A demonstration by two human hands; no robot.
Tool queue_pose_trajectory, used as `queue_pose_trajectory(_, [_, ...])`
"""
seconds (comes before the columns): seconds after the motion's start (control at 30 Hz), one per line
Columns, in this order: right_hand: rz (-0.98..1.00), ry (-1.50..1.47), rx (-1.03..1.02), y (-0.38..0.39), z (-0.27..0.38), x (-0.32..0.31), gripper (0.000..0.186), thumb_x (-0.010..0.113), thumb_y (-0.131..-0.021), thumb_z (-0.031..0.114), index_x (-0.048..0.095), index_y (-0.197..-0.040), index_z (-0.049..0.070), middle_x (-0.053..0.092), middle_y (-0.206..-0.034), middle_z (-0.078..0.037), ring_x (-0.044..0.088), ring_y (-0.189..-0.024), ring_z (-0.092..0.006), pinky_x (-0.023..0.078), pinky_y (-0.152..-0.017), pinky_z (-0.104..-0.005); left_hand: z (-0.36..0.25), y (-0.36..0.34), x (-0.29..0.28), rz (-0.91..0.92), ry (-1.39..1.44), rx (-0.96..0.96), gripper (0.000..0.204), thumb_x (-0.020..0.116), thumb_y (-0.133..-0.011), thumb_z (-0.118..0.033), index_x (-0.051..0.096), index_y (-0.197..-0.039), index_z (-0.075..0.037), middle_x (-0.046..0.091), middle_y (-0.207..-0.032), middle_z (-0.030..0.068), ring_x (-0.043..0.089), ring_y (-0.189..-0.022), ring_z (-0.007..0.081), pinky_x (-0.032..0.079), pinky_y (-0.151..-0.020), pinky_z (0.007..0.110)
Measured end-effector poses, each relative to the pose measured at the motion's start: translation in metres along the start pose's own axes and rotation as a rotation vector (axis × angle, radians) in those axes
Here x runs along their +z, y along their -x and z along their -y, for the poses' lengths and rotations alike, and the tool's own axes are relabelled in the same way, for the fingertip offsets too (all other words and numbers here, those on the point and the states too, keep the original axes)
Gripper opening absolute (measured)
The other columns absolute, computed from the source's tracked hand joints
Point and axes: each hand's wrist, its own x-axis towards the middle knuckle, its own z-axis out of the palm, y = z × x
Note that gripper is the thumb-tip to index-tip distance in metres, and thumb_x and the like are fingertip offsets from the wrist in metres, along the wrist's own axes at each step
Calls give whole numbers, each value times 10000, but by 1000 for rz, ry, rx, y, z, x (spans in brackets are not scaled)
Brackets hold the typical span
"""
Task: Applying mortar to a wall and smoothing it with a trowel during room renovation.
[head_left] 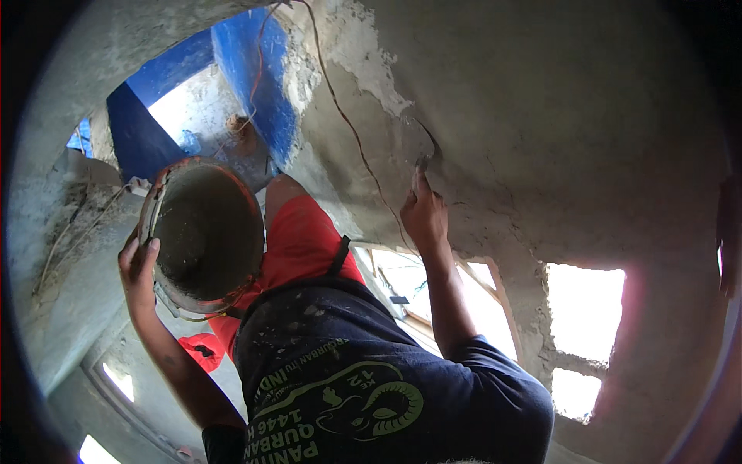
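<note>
My left hand [139,264] clasps the bucket [241,220] at nine o'clock while my right hand [425,219], wrapped round a trowel-like tool [421,165] at one, seems to smooth the wall [572,147], next needing steady pressure.

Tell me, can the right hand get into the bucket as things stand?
Likely yes: the bucket is uncovered, and the left hand holds it at its edge. But the right hand seems to grip a tool at the wall, so it must first come across.
</note>
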Motion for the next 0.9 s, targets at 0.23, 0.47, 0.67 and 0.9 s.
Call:
queue_pose_trajectory(0.23, [-210, -199, -144, -73, 50, -37, 612, 585, -884, 131, 425, -1472, 82, 676, -933, -294, 666, -871, -469, 549, -752, -529, 0, -3, -4, -33, -60, -22, 472, 710, -917, -213, 596, -1287, 58, 628, -1252, 106, 566, -1138, 175, 413, -1014, 315])
queue_pose_trajectory(0.47, [57, 88, 11, -90, 44, 15, 531, 593, -917, 204, 505, -1427, 89, 687, -1032, -264, 664, -969, -450, 537, -860, -514, 19, 0, 2, -136, -82, -18, 456, 713, -911, -207, 613, -1268, 58, 640, -1233, 106, 575, -1129, 181, 420, -1011, 320])
queue_pose_trajectory(0.67, [43, -18, -23, -86, 60, -9, 525, 587, -926, 215, 506, -1436, 121, 681, -1044, -276, 654, -986, -462, 534, -867, -511, 3, 5, 1, -7, -42, -9, 479, 695, -917, -196, 588, -1310, 57, 625, -1279, 116, 564, -1165, 183, 410, -1034, 322])
queue_pose_trajectory(0.9, [-171, 100, -94, -67, 27, -60, 550, 561, -935, 136, 439, -1469, 84, 677, -1025, -287, 677, -898, -436, 547, -783, -527, 11, 0, -13, 14, -37, 8, 466, 682, -940, -204, 585, -1327, 37, 601, -1324, 114, 547, -1203, 181, 399, -1043, 310])
